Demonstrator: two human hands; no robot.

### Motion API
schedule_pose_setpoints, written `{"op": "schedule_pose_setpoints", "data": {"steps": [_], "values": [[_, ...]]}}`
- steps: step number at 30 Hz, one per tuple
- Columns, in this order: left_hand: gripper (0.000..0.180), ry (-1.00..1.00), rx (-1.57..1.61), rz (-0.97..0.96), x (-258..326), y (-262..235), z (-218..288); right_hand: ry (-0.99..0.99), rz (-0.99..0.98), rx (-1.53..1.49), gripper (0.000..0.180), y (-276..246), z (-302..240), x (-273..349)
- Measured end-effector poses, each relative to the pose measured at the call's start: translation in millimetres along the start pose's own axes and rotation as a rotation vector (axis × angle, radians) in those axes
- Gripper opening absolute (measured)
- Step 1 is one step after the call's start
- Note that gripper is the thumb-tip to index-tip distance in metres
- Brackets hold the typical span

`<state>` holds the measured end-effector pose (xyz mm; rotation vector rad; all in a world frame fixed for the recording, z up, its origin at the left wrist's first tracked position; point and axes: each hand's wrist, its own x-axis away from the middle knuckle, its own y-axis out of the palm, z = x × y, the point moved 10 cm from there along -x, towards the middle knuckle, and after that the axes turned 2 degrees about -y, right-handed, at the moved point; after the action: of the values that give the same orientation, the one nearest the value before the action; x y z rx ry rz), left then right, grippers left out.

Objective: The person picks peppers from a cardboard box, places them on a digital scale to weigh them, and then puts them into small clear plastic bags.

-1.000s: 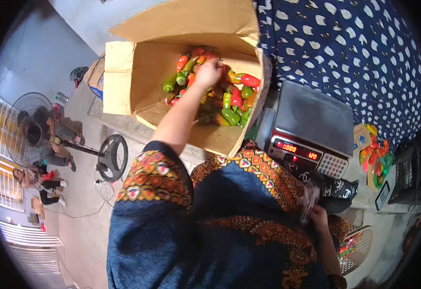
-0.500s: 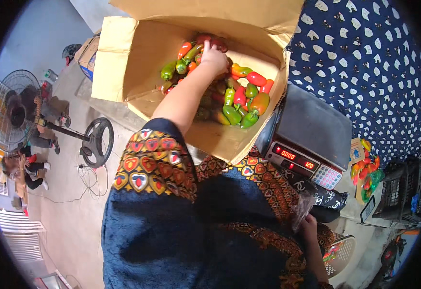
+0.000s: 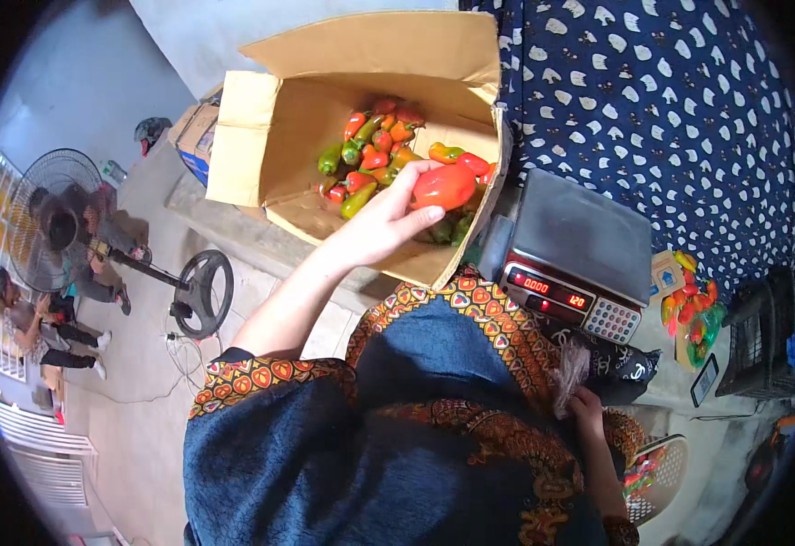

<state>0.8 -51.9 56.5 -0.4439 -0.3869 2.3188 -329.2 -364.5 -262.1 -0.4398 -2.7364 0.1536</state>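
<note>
Peppers first: left hand now grips one big red pepper, fingers wrapped under it, lifted just above the pile at the near right edge of the cardboard box, upper centre of frame. Half a sec ago that hand was deeper in the box, buried among the peppers w/ nothing clearly picked; now it's drawn back toward me w/ one in hand. So I read it as a pick made, pepper coming out of the box.

Right hand sits low, lower right of frame, fingers curled shut on the top of a thin bag, pale and crumpled. Can't see inside the bag. It hasn't really moved vs. the earlier frames.

Around: digital scale just right of the box, platform bare, red readout lit. Blue cloth w/ white pattern fills upper right. Small heap of more peppers at right edge beyond the scale, next to a dark crate. White basket w/ some peppers near lower right, partly hidden by my arm. Floor fan and its round base at left, people sitting near it, well apart.

In the way: box's near wall and the scale corner sit between the pepper and the bag; my own blue robe blocks much of the lower view.
</note>
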Motion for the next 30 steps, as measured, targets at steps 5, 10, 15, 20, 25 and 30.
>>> {"op": "schedule_pose_setpoints", "data": {"steps": [5,10,15,20,25,30], "values": [[0.051,0.118,-0.088,0.019,11.6,29.7,41.4,-0.100,-0.019,0.084,0.016,13.5,-44.7,16.0],[0.057,-0.042,0.689,-0.141,1.8,92.1,46.0,0.023,-0.030,-0.010,0.017,19.8,-42.3,20.1],[0.047,-0.334,1.521,-0.408,-12.5,180.4,31.1,0.069,-0.057,0.044,0.024,14.8,-17.4,9.5],[0.043,0.029,0.189,-0.133,-93.8,211.7,-12.7,0.113,-0.035,-0.021,0.022,13.9,-25.0,9.4],[0.045,0.273,-0.480,0.139,-151.3,251.1,-61.8,0.072,-0.035,-0.038,0.021,4.9,-7.4,-0.9],[0.041,0.241,-0.611,0.007,-151.0,271.1,-94.1,0.121,-0.035,-0.008,0.024,5.9,-12.6,0.4]]}}
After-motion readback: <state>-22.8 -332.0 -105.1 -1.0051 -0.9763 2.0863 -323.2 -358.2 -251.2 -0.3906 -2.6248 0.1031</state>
